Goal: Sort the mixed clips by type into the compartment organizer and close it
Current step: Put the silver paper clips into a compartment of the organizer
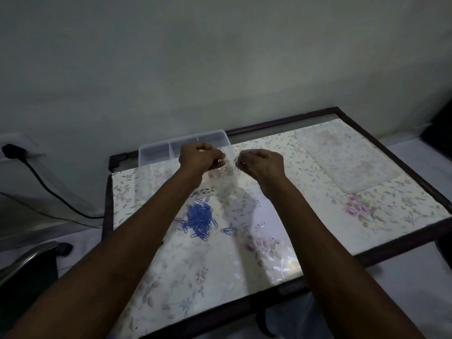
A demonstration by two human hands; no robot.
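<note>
A clear plastic compartment organizer (156,150) lies open at the table's far left edge. My left hand (199,157) hovers over its right part, fingers curled around thin silver clips. My right hand (263,162) is just to the right of it, fingers curled and pinching silver clips as well. Between and below the hands a small heap of silver clips (220,172) shows in a compartment. A pile of blue paper clips (199,220) lies on the table nearer to me, with one loose silver clip (260,225) to its right.
The table (269,245) has a dark frame and a glossy floral cover. A clear flat lid (347,157) lies at the far right. A black cable and plug (14,150) hang at the wall on the left. A chair arm (27,260) is at lower left.
</note>
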